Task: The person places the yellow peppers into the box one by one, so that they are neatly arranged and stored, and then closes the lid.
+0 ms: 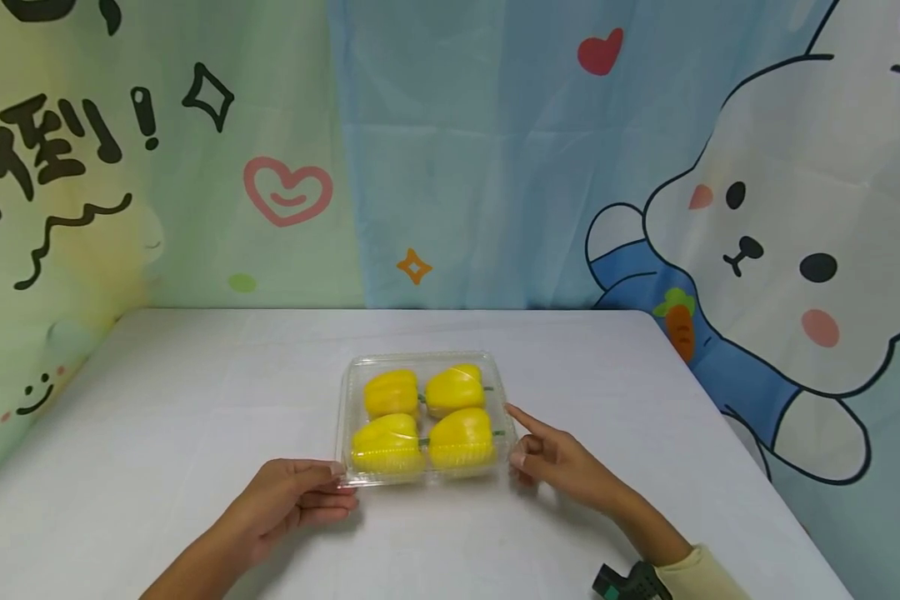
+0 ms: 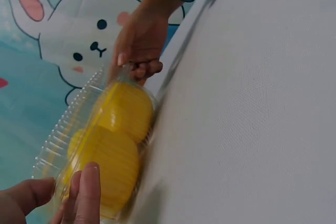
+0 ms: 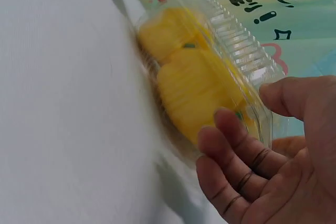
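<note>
A clear plastic clamshell box sits near the middle of the white table with several yellow bell peppers inside, their short green stems showing. The left hand holds its near left corner, thumb on the rim and fingers lower down. At the box's right side is the right hand, index finger stretched along the edge. In the right wrist view, that hand's thumb touches the ridged rim while its other fingers lie along the side wall. The lid looks closed over the peppers. Shadows fall beneath both hands.
The white tablecloth covers the table up to its back edge. Behind hangs a printed curtain with a rabbit, hearts and lettering. A dark device is strapped on the right wrist beside a pale sleeve.
</note>
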Motion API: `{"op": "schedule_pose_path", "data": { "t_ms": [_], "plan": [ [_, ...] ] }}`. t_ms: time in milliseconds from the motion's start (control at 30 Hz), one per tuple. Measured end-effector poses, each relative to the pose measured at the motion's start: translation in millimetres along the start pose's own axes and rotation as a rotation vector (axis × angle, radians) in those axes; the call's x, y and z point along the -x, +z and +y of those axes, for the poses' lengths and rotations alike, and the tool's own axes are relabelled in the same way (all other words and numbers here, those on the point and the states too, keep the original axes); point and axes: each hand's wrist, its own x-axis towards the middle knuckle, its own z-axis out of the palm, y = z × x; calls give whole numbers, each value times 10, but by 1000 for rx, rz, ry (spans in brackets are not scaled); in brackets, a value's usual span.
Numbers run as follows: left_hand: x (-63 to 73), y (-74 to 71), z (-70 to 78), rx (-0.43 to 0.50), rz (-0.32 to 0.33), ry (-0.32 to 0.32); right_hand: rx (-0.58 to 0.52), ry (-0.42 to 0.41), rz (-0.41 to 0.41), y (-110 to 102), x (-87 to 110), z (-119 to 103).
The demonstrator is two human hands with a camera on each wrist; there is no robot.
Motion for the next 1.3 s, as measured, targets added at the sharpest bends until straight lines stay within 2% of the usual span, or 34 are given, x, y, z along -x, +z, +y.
{"op": "schedule_pose_path", "data": {
  "t_ms": [167,633,1300],
  "plan": [
    [17,-23,23,74,-23,-31,-44,9,19,40,-3,-2],
    [62,-43,56,145,-6,-53,-88,63,28,103,-6,-51],
    [70,-51,3,170,21,-51,-110,96,40,123,-4,-84]
  ]
}}
